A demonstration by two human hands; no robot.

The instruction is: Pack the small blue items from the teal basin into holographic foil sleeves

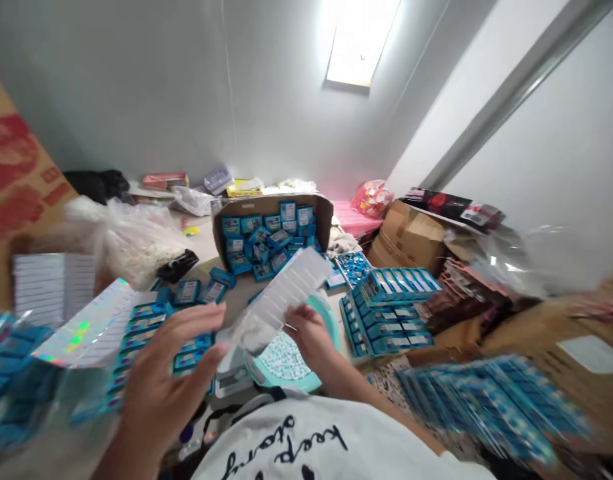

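My right hand (pixel 310 333) is closed on the lower edge of a translucent plastic sleeve (pixel 296 283) with faint ridges across it. The sleeve slants above a mint-green basin (pixel 329 313) that holds many small pale pellets (pixel 284 357). A blurred, crumpled clear part hangs at the sleeve's lower left end. On the left, my left hand (pixel 169 373) is raised with thumb and fingers apart, holding nothing. Below and behind it lie rows of small blue boxes (pixel 141 327), partly hidden by the hand.
An open carton (pixel 326 217) full of loose blue boxes stands behind the basin. Stacked blue boxes (pixel 391 313) are to the right, wrapped blue packs (pixel 491 400) lower right. A holographic sheet (pixel 81 327) and a plastic bag (pixel 136 240) lie left.
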